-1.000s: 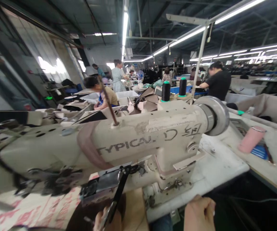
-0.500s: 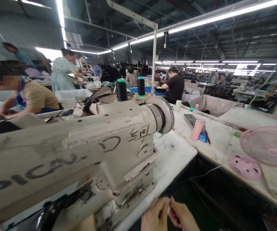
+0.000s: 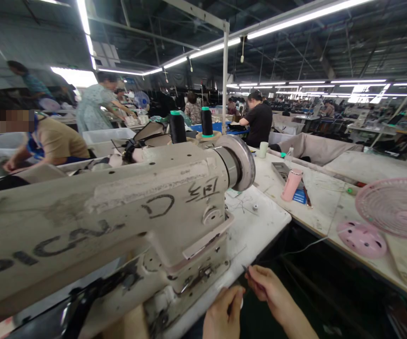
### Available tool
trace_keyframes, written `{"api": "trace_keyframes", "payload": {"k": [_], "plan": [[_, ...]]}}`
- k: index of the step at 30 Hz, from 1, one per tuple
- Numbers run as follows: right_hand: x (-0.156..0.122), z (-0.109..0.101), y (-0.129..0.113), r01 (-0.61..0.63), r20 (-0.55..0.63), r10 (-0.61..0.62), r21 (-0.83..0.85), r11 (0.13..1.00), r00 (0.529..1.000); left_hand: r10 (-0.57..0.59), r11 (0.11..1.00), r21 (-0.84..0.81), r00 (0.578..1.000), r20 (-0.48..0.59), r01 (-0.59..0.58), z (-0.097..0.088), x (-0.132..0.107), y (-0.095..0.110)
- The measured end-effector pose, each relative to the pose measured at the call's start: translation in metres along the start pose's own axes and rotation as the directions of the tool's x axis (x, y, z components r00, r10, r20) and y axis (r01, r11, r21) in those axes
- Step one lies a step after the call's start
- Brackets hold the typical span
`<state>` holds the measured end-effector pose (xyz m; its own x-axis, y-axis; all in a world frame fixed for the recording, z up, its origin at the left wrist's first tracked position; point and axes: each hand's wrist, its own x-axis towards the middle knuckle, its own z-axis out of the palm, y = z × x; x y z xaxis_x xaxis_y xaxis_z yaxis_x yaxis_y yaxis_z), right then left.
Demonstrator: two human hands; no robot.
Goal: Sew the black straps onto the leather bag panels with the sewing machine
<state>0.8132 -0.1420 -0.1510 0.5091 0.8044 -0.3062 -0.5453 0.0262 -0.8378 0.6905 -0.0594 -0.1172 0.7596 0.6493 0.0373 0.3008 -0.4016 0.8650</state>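
At the front edge of the white sewing table [image 3: 267,221], my left hand [image 3: 224,310] is closed on a small round whitish piece [image 3: 241,302]; most of it is hidden by my fingers. Just right of it and slightly higher, my right hand [image 3: 265,285] pinches a small dark pointed tool [image 3: 245,269], its tip pointing up and left. My hands are apart. A large cream sewing machine [image 3: 126,207] with a round handwheel [image 3: 244,162] fills the left and middle. A small metal bobbin [image 3: 255,207] lies on the table behind my hands.
Two black thread cones [image 3: 178,127] stand behind the machine. To the right, a side table [image 3: 325,212] carries a pink tumbler [image 3: 291,184], a grey tray [image 3: 280,170] and a pink fan [image 3: 397,209]. A dark gap separates the tables. Other people [image 3: 258,120] work farther back.
My hands were together with fingertips meeting; now they are apart. My right hand has moved up, and the pointed tool shows in it. The view has shifted slightly.
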Motion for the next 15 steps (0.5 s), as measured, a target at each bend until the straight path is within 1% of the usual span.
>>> {"api": "trace_keyframes", "payload": {"k": [3,6,12,15], "plan": [[-0.009,0.0,0.004,-0.013,-0.001,0.013,0.016,1.0,1.0,-0.018,1.0,0.007,1.0,0.024,0.017,-0.002,-0.005,0.001],[-0.012,0.002,0.003,-0.019,0.006,0.019,0.004,1.0,1.0,-0.037,0.999,0.025,0.998,0.053,0.036,-0.008,-0.007,0.008],[-0.007,0.007,0.0,-0.096,0.005,0.097,-0.084,0.992,0.995,-0.059,0.995,0.082,0.993,0.106,0.05,-0.022,-0.009,0.029],[-0.001,0.012,0.0,-0.061,-0.018,0.059,-0.108,0.992,0.998,-0.078,0.991,0.114,0.989,0.126,0.064,-0.021,-0.009,0.031]]}}
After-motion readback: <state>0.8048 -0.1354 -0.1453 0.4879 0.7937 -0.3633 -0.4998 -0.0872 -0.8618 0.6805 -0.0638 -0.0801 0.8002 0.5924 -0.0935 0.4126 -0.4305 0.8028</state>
